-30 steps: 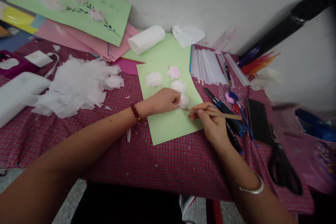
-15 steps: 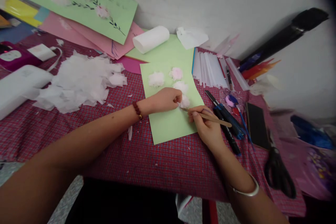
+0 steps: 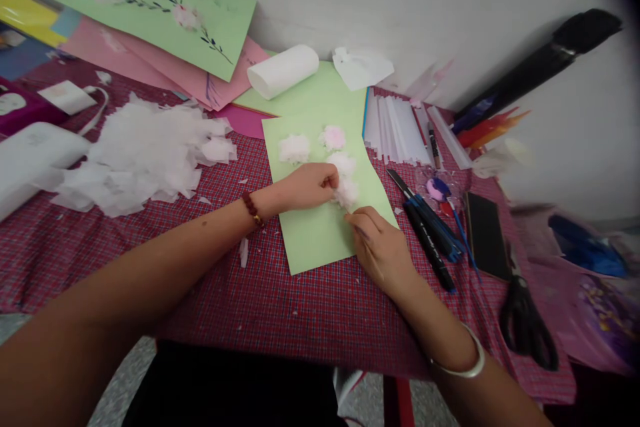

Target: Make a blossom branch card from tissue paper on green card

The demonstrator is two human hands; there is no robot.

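A light green paper sheet (image 3: 315, 240) lies on the cloth, bearing several fluffy white and pale pink tissue-paper flowers (image 3: 333, 138). My left hand (image 3: 313, 185) is closed in a pinch at the left edge of the lowest flower (image 3: 346, 193); what its fingertips hold is hidden. Just below that flower, my right hand (image 3: 383, 250) grips a thin wooden stick (image 3: 349, 211), whose tip points up at the petals. Most of the stick is covered by the fingers.
Cut white tissue squares (image 3: 145, 153) are heaped at left. A white roll (image 3: 283, 71) lies behind the sheet. To the right are glue sticks (image 3: 393, 130), a cutter (image 3: 400, 183), a black marker (image 3: 430, 250) and scissors (image 3: 527, 320). A finished-looking flower picture (image 3: 175, 7) leans at the back left.
My right hand has turned, swinging the stick from slanting rightward to more upright and mostly behind the fingers. My left hand stays pinched by the lowest flower, which shows more fully.
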